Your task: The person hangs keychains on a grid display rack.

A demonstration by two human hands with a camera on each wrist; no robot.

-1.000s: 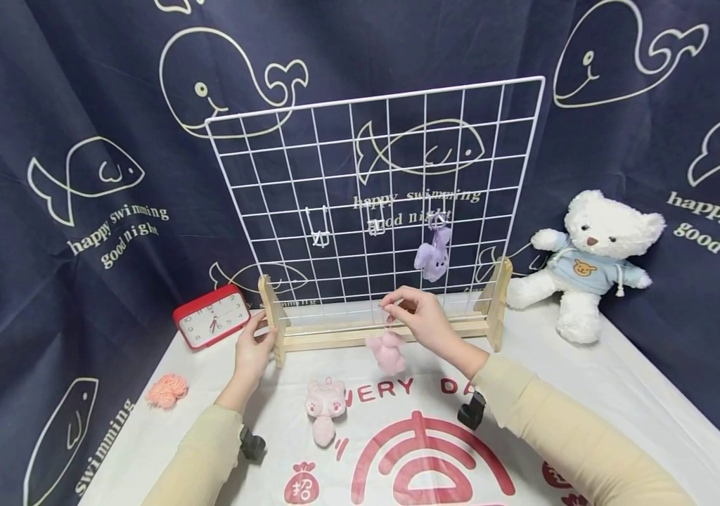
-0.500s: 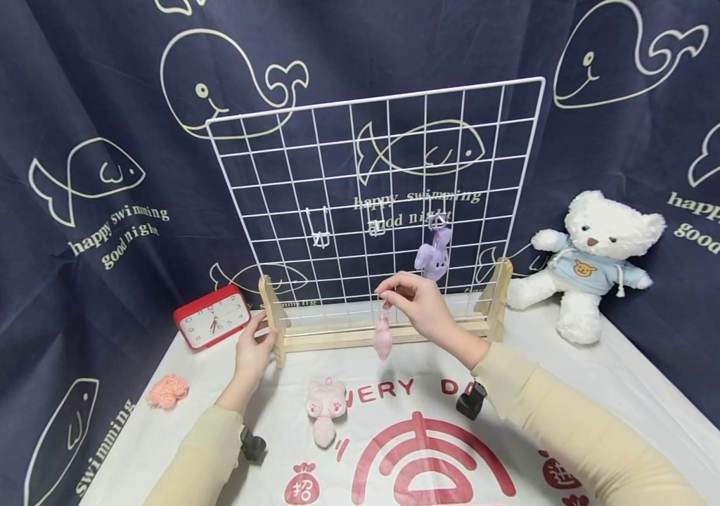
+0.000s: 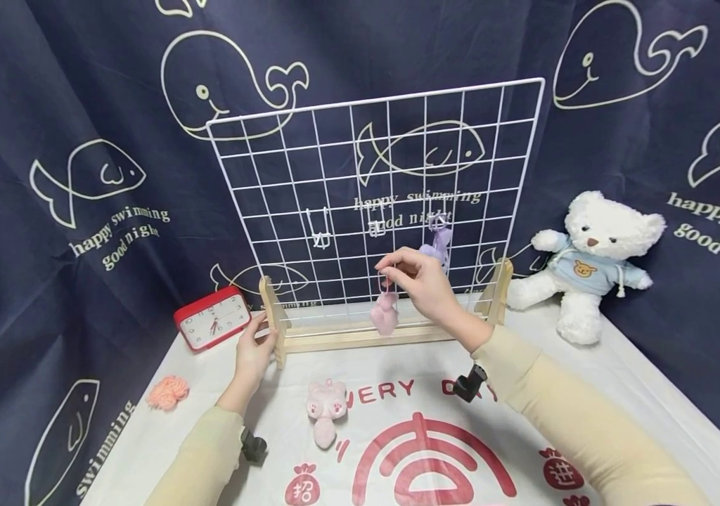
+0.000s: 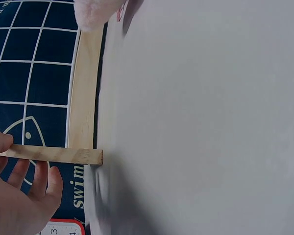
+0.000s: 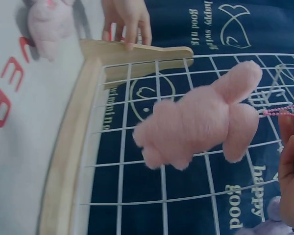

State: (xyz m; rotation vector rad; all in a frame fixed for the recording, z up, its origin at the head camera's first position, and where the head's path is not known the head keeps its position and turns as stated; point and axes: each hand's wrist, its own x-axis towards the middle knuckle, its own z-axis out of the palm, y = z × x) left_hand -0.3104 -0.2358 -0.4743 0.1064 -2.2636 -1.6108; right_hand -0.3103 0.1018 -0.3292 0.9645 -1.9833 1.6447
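My right hand (image 3: 425, 282) pinches the pink beaded chain (image 5: 278, 112) of a pink plush keychain (image 3: 385, 314). The plush hangs in front of the lower part of a white wire grid (image 3: 350, 144), with long ears showing in the right wrist view. My left hand (image 3: 254, 357) grips the left wooden support (image 4: 54, 154) of the grid stand, thumb on one side and fingers on the other. Higher on the grid are a left white hook (image 3: 320, 239) and a middle white hook (image 3: 376, 228). A purple plush keychain (image 3: 441, 242) hangs at the right, partly hidden behind my right hand.
Another pink plush keychain (image 3: 325, 411) lies on the white tablecloth (image 3: 297, 485). A red clock (image 3: 213, 318) and an orange yarn-like bundle (image 3: 168, 391) are at the left. A white teddy bear (image 3: 588, 260) sits at the right. Behind hangs a dark blue curtain (image 3: 398, 42).
My right hand has risen with the pink plush keychain, which turned as it came up. It now covers part of the purple plush. My left hand has stayed on the wooden support.
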